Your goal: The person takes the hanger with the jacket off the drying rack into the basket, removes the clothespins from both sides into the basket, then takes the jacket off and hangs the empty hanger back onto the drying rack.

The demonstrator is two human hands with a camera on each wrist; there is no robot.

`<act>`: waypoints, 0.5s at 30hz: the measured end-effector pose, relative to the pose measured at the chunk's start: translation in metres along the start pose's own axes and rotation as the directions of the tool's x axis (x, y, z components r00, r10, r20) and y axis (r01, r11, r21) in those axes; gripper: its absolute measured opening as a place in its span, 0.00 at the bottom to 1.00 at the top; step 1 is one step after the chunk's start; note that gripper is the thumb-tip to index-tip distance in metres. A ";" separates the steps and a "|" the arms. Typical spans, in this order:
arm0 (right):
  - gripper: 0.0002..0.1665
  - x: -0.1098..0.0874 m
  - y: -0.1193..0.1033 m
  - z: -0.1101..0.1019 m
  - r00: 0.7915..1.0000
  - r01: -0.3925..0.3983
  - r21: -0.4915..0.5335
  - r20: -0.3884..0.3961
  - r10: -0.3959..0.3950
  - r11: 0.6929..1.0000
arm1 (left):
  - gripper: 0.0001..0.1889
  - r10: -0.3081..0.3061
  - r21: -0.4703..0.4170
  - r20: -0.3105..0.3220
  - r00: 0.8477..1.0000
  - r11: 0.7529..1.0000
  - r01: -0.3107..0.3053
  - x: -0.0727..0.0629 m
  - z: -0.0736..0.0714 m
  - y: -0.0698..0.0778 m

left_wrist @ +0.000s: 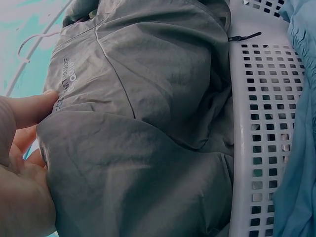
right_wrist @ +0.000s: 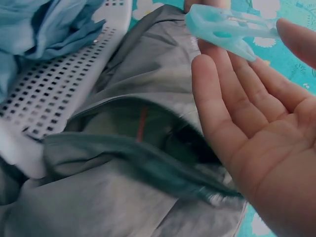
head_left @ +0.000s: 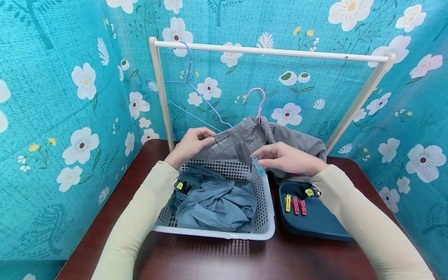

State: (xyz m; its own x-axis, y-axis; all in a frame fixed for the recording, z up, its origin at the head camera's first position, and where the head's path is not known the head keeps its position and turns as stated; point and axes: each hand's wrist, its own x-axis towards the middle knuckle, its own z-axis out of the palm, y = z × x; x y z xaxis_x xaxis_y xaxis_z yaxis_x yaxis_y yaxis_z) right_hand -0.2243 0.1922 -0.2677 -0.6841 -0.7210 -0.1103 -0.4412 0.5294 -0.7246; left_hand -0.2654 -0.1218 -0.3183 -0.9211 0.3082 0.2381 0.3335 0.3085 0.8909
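A grey jacket [head_left: 241, 142] with small printed lettering drapes over a pink hanger [head_left: 260, 101] behind the basket. My left hand [head_left: 194, 144] pinches the jacket's edge near the lettering, thumb on the front, as the left wrist view also shows. Between thumb and fingers of my right hand [head_left: 283, 157] is a light blue clothespin [right_wrist: 232, 29], held just in front of the jacket and apart from it. In the right wrist view the jacket's opening gapes below that hand. What the hanger's lower part rests on is hidden by the cloth.
A white perforated basket [head_left: 269, 229] holds blue-grey cloth [head_left: 217, 202]. Right of it, a dark blue tray [head_left: 322, 217] carries a yellow clothespin [head_left: 287, 203] and pink clothespins [head_left: 296, 205]. A blue hanger [head_left: 189, 74] hangs on the rack's white rail [head_left: 273, 50].
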 end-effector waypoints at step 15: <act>0.24 -0.043 0.065 0.006 0.992 -0.098 0.066 0.085 0.093 0.993 | 0.09 0.017 -0.027 -0.008 1.000 0.999 -0.017 0.001 -0.001 -0.005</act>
State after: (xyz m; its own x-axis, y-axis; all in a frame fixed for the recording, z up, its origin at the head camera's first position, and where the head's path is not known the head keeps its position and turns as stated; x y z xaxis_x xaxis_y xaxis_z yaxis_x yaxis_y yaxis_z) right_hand -0.2202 0.2547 -0.3141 -0.6699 -0.7043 -0.2347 -0.3325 0.5673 -0.7534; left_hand -0.2688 -0.1242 -0.3222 -0.9170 0.3058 0.2560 0.3434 0.2789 0.8968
